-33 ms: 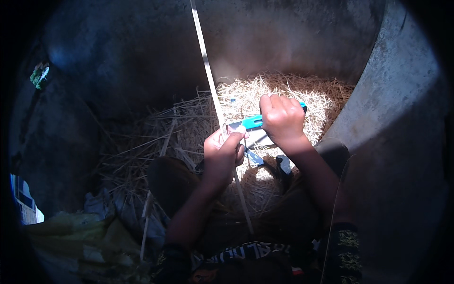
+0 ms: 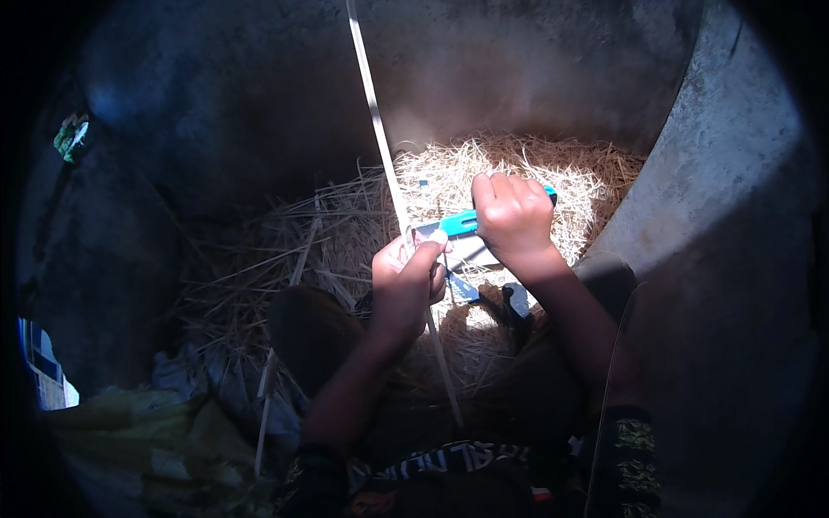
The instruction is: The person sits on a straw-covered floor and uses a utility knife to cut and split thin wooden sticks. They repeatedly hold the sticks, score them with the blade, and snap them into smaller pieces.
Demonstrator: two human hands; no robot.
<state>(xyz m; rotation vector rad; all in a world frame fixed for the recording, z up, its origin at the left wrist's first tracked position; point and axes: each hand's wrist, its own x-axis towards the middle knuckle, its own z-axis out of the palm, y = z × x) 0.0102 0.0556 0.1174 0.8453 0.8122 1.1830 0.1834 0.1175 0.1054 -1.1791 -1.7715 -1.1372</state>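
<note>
A person's left hand [image 2: 402, 278] clamps thumb and fingers on a pale strip [image 2: 379, 121] running past them both ways, apparently steadying it against the blade [image 2: 427, 230] just beyond the thumb. The right hand [image 2: 518, 216] wraps its fingers around a teal knife [image 2: 459, 224], seemingly for control. Straw [image 2: 440, 162] lies beyond the fingers. Compared with the earlier frame, both grips look unchanged; the view has shifted slightly.

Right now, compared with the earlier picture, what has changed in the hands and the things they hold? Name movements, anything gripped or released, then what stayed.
Nothing visibly changed: no clear movement, and nothing newly gripped or released. The left hand still holds the pale strip, the right hand still grips the teal-handled knife, its blade at the strip, and the pale shavings still lie below.
</note>
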